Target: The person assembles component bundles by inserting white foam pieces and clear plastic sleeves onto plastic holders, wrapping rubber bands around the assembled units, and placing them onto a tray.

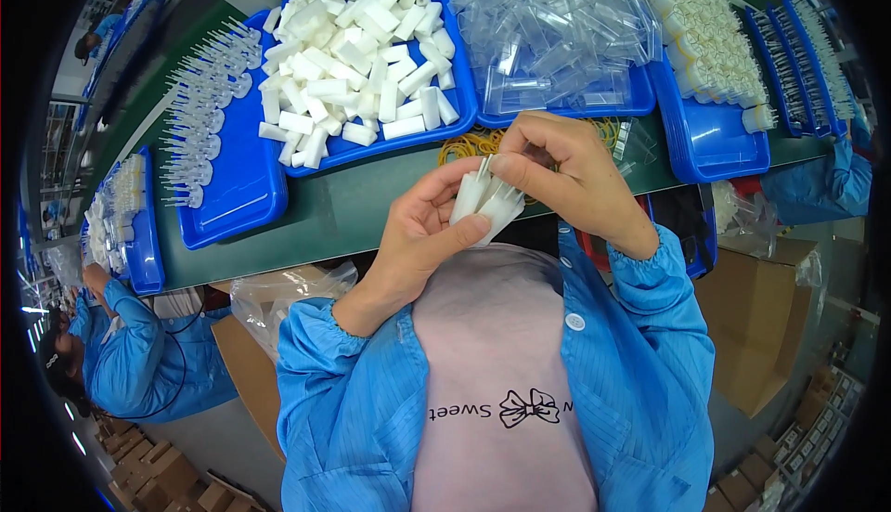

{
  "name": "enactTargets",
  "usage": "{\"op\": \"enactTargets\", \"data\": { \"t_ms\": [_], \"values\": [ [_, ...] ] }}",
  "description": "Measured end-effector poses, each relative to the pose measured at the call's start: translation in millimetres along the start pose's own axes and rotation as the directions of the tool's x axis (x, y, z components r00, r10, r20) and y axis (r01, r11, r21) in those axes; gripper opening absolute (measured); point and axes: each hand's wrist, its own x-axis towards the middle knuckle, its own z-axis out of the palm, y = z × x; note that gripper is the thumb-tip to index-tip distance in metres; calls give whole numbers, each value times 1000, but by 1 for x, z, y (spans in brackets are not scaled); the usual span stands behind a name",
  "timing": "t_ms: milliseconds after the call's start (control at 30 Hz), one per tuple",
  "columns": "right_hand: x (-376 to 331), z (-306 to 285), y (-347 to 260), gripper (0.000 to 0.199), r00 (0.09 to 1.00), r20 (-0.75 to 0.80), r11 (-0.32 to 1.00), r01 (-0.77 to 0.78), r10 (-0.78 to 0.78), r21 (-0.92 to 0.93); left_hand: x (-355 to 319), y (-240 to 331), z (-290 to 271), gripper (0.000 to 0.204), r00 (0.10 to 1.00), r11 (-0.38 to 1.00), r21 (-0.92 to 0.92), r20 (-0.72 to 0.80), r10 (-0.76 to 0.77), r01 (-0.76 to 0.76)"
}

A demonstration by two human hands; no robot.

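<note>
My left hand [408, 233] is closed round a small bunch of white blocks [499, 207], held just above my lap at the table's near edge. Thin pale stems [484, 167] stick up out of the bunch. With thumb and forefinger pinched together, my right hand [575, 173] meets the tops of these stems; its fingertips hide what exactly lies between them. Beyond the hands, a blue tray [462, 66] is heaped with loose white blocks [357, 57] of the same look. To its right, clear plastic tubes or cases [548, 29] are piled in another blue tray [640, 94].
Left, a blue tray [237, 201] carries rows of clear stemmed pieces [200, 131]. Right, stacked blue trays [719, 141] hold white round parts [705, 48]. Yellow rubber bands [469, 147] lie behind my hands. A co-worker [148, 345] sits at left; cardboard boxes [756, 317] stand at right.
</note>
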Motion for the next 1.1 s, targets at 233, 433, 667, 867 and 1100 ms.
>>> {"op": "enactTargets", "data": {
  "t_ms": [233, 433, 667, 867, 1100],
  "values": [
    [3, 5, 0, 20, 996, -45, 983, 73, -82, -167, 2, -4, -4, 59, 998, 999, -27, -44, -35, 34],
    [8, 0, -5, 17, 997, 75, 968, 42, -24, -247, 3, -5, -6, 60, 997, 997, -35, -16, -73, 72],
    [1, 2, -14, 72, 932, -74, 856, 292, -355, -427, 7, 4, -6, 62, 995, 980, -181, -40, -90, 82],
    [-9, 25, -17, 105, 937, 16, 819, 313, -348, -480, 6, 7, 0, 62, 996, 973, -220, -43, -81, 69],
    [-8, 29, -11, 109, 943, 54, 798, 308, -329, -518, 4, 3, -1, 59, 996, 962, -261, -28, -90, 79]
  ]
}}
